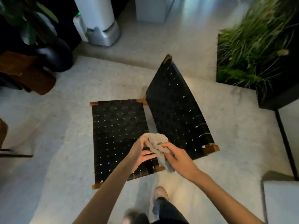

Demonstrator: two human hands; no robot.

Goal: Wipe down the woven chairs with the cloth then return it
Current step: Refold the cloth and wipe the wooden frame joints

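Head view: I watch both hands bunch the cloth (pixel 157 141) above the near corner of the left woven chair (pixel 116 126), beside the right woven chair (pixel 178 107).
Left grip (pixel 142 152): fingers curled round the cloth's upper fold.
Right grip (pixel 178 156): clasping its hanging end.
Technique: I judge a flat pad best, then long strokes along the weave.

The left hand (pixel 142 153), right hand (pixel 179 160) and crumpled grey cloth (pixel 157 141) cover part of the black woven chair seat (pixel 116 126), while the blurred green grassy plant (pixel 252 46) is cut off at the top edge.
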